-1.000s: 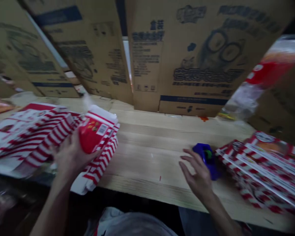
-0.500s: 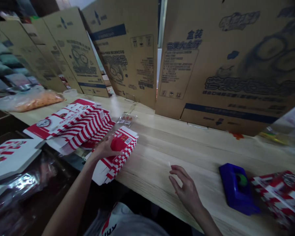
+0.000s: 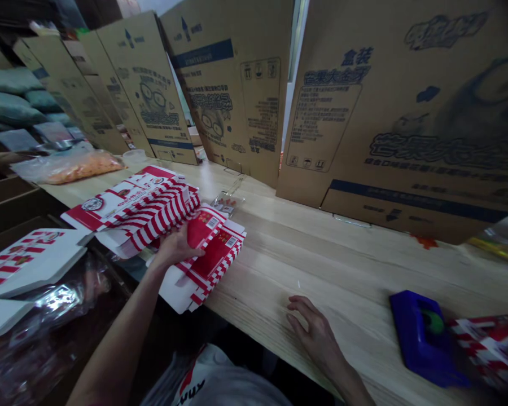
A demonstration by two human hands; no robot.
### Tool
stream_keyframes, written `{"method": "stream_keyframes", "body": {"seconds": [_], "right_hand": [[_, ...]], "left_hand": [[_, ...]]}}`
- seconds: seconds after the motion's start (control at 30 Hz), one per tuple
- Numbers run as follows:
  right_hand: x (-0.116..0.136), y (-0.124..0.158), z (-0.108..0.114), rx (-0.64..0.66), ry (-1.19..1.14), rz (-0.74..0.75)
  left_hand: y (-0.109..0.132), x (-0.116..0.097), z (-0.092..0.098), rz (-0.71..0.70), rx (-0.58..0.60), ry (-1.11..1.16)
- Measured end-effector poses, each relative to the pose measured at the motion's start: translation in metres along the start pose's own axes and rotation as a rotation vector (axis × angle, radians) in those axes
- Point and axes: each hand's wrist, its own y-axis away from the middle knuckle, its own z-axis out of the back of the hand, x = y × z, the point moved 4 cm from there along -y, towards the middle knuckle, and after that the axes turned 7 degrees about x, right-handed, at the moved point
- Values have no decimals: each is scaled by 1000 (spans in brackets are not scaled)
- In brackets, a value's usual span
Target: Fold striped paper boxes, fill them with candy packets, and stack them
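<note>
My left hand (image 3: pixel 175 248) is closed on a flat red-and-white carton (image 3: pixel 204 223), thumb on top and the other fingers mostly hidden. This carton is offset to the left on a small pile of like flat cartons (image 3: pixel 222 248), whose checked edges face right. Left of the hand is a larger pile of striped cartons (image 3: pixel 152 206). My right hand (image 3: pixel 315 330) hovers low over or rests on the table, its fingers loosely bent and apart with nothing in them. A tiny whitish sliver (image 3: pixel 298 284) shows just beyond its fingertips.
A blue tape dispenser (image 3: pixel 423 338) stands at the right, beside red-and-white packs (image 3: pixel 491 349). Tall cardboard sheets (image 3: pixel 237 101) line the table's back. A small clear packet (image 3: pixel 228 204) lies behind the cartons. Far left are a bag of orange pieces (image 3: pixel 88 166) and white boxes (image 3: pixel 34 259).
The top carton has slid left off the pile with my left hand, baring the one beneath. My right hand has drawn slightly back from the whitish sliver. The view has shifted left.
</note>
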Motion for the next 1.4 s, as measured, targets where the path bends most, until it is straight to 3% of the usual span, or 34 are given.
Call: {"method": "stream_keyframes", "body": {"seconds": [0.1, 0.17, 0.23, 0.33, 0.47, 0.57, 0.73, 0.8, 0.93, 1.07, 1.2, 1.3, 1.4], "right_hand": [[8, -13, -1, 3, -152, -44], [24, -29, -3, 1, -370, -72], [44, -48, -4, -14, -669, -55], [70, -70, -2, -42, -983, 45], [62, -64, 8, -156, -1029, 2], [40, -42, 18, -256, -1011, -92], [14, -16, 29, -286, -1042, -195], [7, -11, 32, -278, -1049, -224], [-5, -3, 33, -224, -1095, -281], [-13, 9, 25, -131, -1132, -306], [-21, 23, 9, -116, -1092, -304], [-32, 28, 9, -271, -929, -256], [-44, 28, 19, -458, -736, -224]], "left_hand": [[25, -12, 36, -45, -165, -4], [50, -37, 50, -173, -224, 80], [76, -71, 52, -362, -245, 193], [105, -122, 27, -591, -174, 333], [114, -159, -19, -629, -67, 507], [107, -166, -46, -597, 73, 759], [104, -174, -91, -438, 543, 1284], [110, -177, -107, -334, 658, 1420], [117, -182, -116, -308, 712, 1527], [106, -189, -104, -449, 638, 1599], [99, -195, -115, -419, 645, 1642], [102, -195, -131, -424, 671, 1589], [107, -193, -139, -526, 748, 1555]]}}
